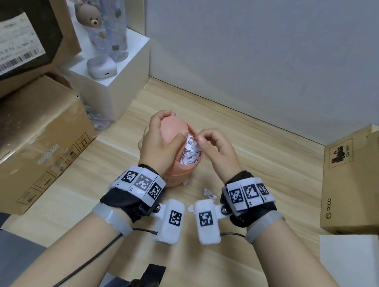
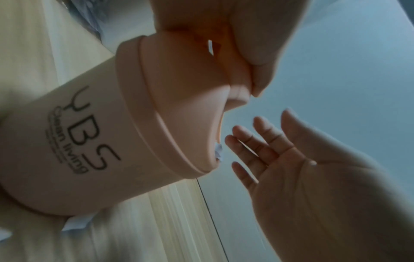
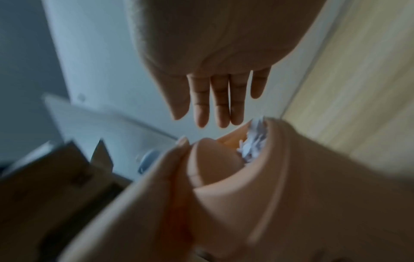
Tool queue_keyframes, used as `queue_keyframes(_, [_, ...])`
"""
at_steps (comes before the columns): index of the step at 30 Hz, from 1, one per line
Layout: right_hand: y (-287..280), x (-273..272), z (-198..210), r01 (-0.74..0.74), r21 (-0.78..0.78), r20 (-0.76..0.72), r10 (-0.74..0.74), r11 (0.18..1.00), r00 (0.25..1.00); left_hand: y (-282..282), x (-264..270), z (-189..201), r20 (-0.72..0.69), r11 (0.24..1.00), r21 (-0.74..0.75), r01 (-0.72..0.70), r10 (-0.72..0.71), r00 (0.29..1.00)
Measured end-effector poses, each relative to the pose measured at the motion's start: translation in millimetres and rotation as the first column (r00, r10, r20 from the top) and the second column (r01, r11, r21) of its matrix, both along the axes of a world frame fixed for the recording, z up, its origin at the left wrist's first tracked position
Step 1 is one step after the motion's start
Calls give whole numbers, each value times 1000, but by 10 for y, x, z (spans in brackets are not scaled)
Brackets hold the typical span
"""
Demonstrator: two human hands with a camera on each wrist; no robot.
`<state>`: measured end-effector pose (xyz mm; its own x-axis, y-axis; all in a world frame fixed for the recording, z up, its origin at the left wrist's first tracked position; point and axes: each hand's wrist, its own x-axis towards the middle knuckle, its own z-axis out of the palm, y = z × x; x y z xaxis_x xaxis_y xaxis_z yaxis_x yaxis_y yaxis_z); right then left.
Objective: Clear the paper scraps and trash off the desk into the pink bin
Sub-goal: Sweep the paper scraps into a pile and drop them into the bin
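The pink bin (image 1: 175, 179) stands mid-desk, printed "YBS clean living" (image 2: 74, 141). My left hand (image 1: 161, 138) grips its domed swing lid (image 1: 173, 127) from above, and the thumb (image 3: 172, 164) pushes the flap inward. Through the opening show white paper scraps (image 1: 191, 153) (image 3: 255, 141) heaped to the rim. My right hand (image 1: 212, 143) hovers just right of the opening, its fingers (image 3: 219, 99) straight and together with nothing seen in them. A few loose scraps (image 1: 209, 193) lie on the desk by my right wrist, and one scrap (image 2: 76, 224) lies at the bin's base.
Stacked cardboard boxes (image 1: 32, 138) crowd the left side. A white box (image 1: 110, 83) behind them carries an earbud case (image 1: 102, 66) and a bottle with a bear charm (image 1: 108, 18). More cardboard boxes (image 1: 355, 184) stand at the right. The wall is close behind the bin.
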<state>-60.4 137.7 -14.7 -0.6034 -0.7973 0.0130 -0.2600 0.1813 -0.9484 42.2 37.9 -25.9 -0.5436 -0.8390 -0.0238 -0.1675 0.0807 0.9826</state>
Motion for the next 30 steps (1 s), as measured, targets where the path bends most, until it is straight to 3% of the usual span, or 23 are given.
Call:
queue_keyframes(1, [37, -18, -1, -74, 101, -177, 91, 992, 980, 6, 3, 4, 4, 1000, -13, 0, 0, 1000])
queue_keyframes(3, [41, -9, 52, -181, 449, -436, 391, 875, 811, 12, 3, 10, 9, 1000, -20, 1, -1, 1000])
queue_keyframes(5, [-8, 20, 64, -184, 706, -481, 654, 684, 584, 22, 4, 21, 13, 1000, -5, 9, -9, 1000])
queue_keyframes(7, [-111, 43, -15, -149, 818, -463, 790, 555, 403, 27, 2, 28, 24, 1000, 13, 18, -18, 1000])
queue_keyframes(9, [-238, 65, -109, -99, 881, -415, 857, 462, 307, 28, 4, 21, 20, 999, 26, 23, -24, 1000])
queue_keyframes(12, [-395, 56, -179, -41, 949, -284, 904, 312, 320, 15, 4, 14, 14, 999, 23, 23, -23, 1000])
queue_keyframes(14, [-418, 43, -161, -62, 957, -244, 903, 283, 354, 11, 3, 18, 16, 999, 24, 22, -22, 1000])
queue_keyframes(18, [-326, -32, -34, -166, 903, -309, 867, 397, 391, 10, 14, 38, 16, 1000, 1, 31, -31, 999])
queue_keyframes(22, [-209, -161, 263, -235, 758, -436, 742, 608, 510, 16, 13, 41, 8, 999, -9, 34, -34, 999])
queue_keyframes(24, [-176, -183, 327, -202, 725, -523, 717, 658, 460, 14, 12, 33, 4, 999, -9, 31, -31, 1000])
queue_keyframes(27, [-160, -131, 279, -87, 814, -536, 800, 574, 270, 8, 13, 20, -3, 999, -10, 34, -34, 999])
queue_keyframes(28, [-156, -111, 221, -50, 841, -513, 824, 538, 239, 8, 11, 17, -1, 999, -10, 34, -34, 999])
queue_keyframes(30, [-145, -65, 115, -12, 877, -462, 849, 481, 258, 8, 11, 15, -5, 1000, -10, 29, -29, 1000])
